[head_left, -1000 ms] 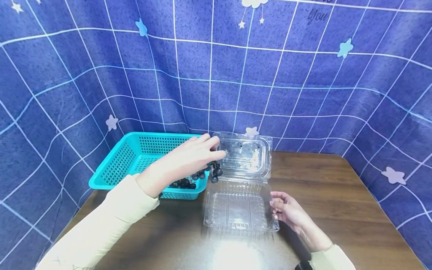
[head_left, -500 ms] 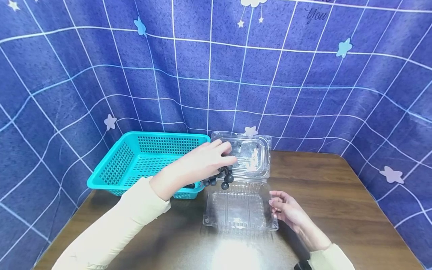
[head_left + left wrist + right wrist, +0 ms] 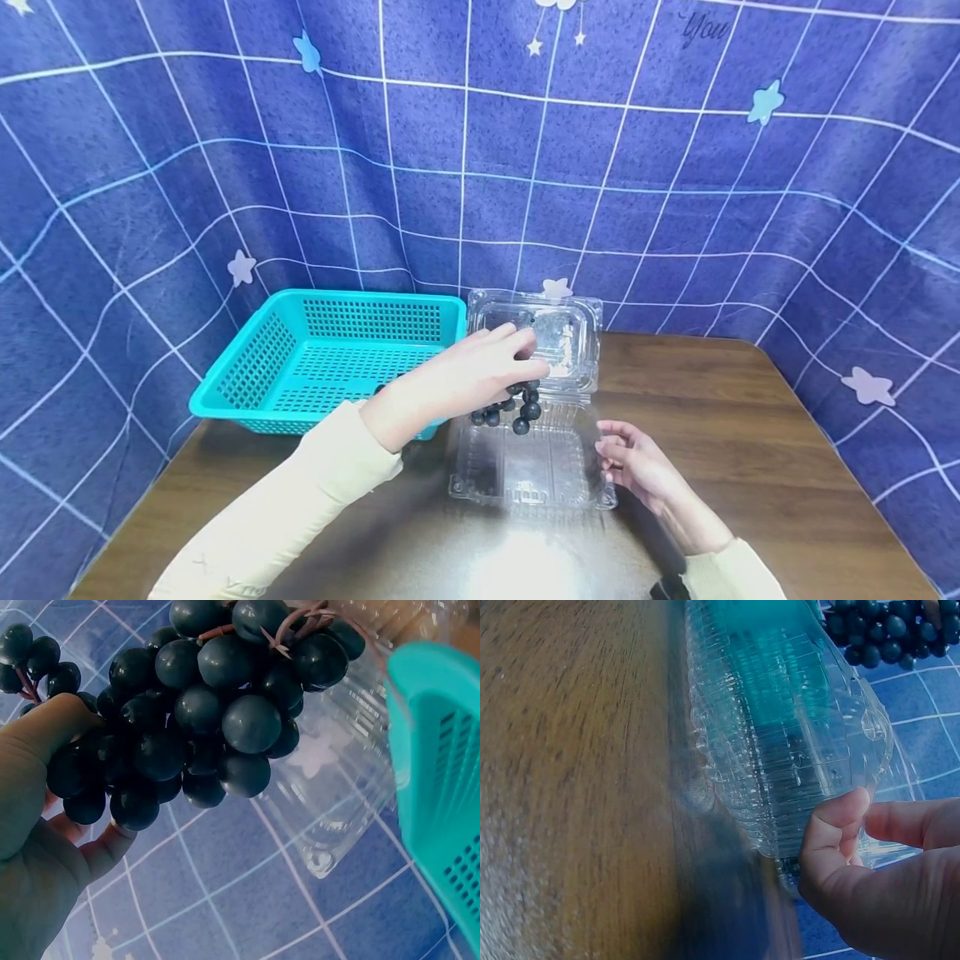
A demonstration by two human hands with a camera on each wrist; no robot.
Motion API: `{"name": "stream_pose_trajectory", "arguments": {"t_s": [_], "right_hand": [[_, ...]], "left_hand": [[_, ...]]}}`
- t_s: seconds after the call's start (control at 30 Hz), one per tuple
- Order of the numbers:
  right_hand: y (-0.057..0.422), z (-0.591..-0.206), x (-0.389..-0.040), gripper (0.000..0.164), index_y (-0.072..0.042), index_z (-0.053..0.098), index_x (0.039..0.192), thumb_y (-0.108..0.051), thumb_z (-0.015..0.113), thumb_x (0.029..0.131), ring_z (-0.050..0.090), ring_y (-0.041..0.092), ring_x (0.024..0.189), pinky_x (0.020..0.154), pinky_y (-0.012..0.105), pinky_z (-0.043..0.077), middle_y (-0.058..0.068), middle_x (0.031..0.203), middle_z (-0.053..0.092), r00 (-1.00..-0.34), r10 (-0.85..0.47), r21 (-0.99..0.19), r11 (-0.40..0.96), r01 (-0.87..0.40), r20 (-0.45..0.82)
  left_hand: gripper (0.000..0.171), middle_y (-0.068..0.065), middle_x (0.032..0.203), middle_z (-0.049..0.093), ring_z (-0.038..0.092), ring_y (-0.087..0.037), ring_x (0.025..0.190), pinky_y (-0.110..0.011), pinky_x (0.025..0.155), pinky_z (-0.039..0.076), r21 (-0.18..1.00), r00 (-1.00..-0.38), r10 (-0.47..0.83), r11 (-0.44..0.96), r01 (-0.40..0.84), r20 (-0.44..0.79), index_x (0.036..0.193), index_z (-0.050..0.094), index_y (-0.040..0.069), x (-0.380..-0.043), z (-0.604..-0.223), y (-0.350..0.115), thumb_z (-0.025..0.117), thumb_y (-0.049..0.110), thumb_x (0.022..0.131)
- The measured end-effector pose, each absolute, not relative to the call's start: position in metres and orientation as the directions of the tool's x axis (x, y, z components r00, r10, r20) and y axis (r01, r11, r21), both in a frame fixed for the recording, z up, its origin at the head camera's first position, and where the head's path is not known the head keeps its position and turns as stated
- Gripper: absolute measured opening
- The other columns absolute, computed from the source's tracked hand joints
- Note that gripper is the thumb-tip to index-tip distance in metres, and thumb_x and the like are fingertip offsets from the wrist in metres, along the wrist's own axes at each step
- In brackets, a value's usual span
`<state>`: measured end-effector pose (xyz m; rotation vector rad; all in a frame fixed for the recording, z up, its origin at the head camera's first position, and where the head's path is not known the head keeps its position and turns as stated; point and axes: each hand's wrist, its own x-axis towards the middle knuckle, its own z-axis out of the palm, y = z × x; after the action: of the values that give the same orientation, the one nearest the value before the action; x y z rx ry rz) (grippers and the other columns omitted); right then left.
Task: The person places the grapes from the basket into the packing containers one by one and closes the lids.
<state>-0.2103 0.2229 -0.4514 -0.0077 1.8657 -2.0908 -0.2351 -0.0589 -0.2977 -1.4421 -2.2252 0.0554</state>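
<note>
A bunch of dark grapes (image 3: pixel 522 412) hangs from my left hand (image 3: pixel 487 367), above the back left part of an open clear plastic clamshell box (image 3: pixel 536 483). In the left wrist view, thumb and fingers curl round one end of the bunch (image 3: pixel 217 712), whose brown stem shows at the top. My right hand (image 3: pixel 637 467) is at the box's right side. From the right wrist view, thumb and fingertips of that hand (image 3: pixel 877 862) pinch the rim of the clear box (image 3: pixel 810 742). The lid (image 3: pixel 573 350) leans back, raised behind the base.
A turquoise perforated basket (image 3: pixel 330 408) stands left of the box. A dark bit shows in it beside my left forearm, which hides its front right corner. The wooden table (image 3: pixel 720 417) ends at a blue curtain (image 3: pixel 420 125) with white grid lines.
My left hand has carried the grapes rightward and slightly nearer, from the basket's right edge to over the box. My right hand keeps its place at the box rim.
</note>
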Motion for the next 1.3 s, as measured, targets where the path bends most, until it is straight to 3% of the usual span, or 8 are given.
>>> {"name": "stream_pose_trajectory", "arguments": {"t_s": [0.3, 0.63, 0.9, 1.3], "right_hand": [[0.223, -0.452, -0.211, 0.041, 0.005, 0.029, 0.127, 0.002, 0.047, 0.091, 0.048, 0.008, 0.066, 0.061, 0.022, 0.045, -0.001, 0.085, 0.052, -0.942, -0.257, -0.969, -0.07, 0.239, -0.214], [0.222, -0.454, -0.211, 0.045, 0.007, 0.026, 0.13, 0.003, 0.047, 0.091, 0.048, 0.009, 0.067, 0.061, 0.022, 0.045, -0.001, 0.085, 0.052, -0.944, -0.244, -0.967, -0.069, 0.245, -0.221], [0.221, -0.452, -0.211, 0.042, 0.007, 0.027, 0.129, 0.001, 0.047, 0.091, 0.047, 0.008, 0.067, 0.061, 0.022, 0.045, -0.002, 0.085, 0.051, -0.948, -0.238, -0.971, -0.066, 0.231, -0.209], [0.221, -0.453, -0.211, 0.043, 0.006, 0.027, 0.13, 0.001, 0.047, 0.092, 0.048, 0.008, 0.068, 0.062, 0.022, 0.045, -0.001, 0.086, 0.052, -0.947, -0.235, -0.968, -0.074, 0.241, -0.218]], "left_hand": [[0.054, -0.001, 0.109, 0.049, 0.049, -0.015, 0.093, -0.024, 0.072, 0.046, -0.238, -0.366, 0.867, 0.455, 0.858, 0.338, 0.123, 0.051, 0.027, -0.244, -0.321, -0.049, 0.078, 0.021, 0.076], [0.041, -0.001, 0.111, 0.049, 0.05, -0.015, 0.096, -0.026, 0.078, 0.048, -0.176, -0.4, 0.864, 0.464, 0.868, 0.305, 0.107, 0.05, 0.023, -0.254, -0.35, -0.041, 0.078, 0.021, 0.076], [0.047, 0.0, 0.114, 0.049, 0.052, -0.015, 0.099, -0.026, 0.074, 0.05, -0.182, -0.46, 0.854, 0.506, 0.843, 0.245, 0.114, 0.052, 0.026, -0.258, -0.37, -0.033, 0.078, 0.025, 0.075], [0.05, -0.005, 0.134, 0.048, 0.054, -0.021, 0.111, -0.033, 0.084, 0.052, -0.151, -0.505, 0.84, 0.536, 0.831, 0.2, 0.119, 0.053, 0.028, -0.262, -0.381, -0.013, 0.077, 0.024, 0.075]]}}
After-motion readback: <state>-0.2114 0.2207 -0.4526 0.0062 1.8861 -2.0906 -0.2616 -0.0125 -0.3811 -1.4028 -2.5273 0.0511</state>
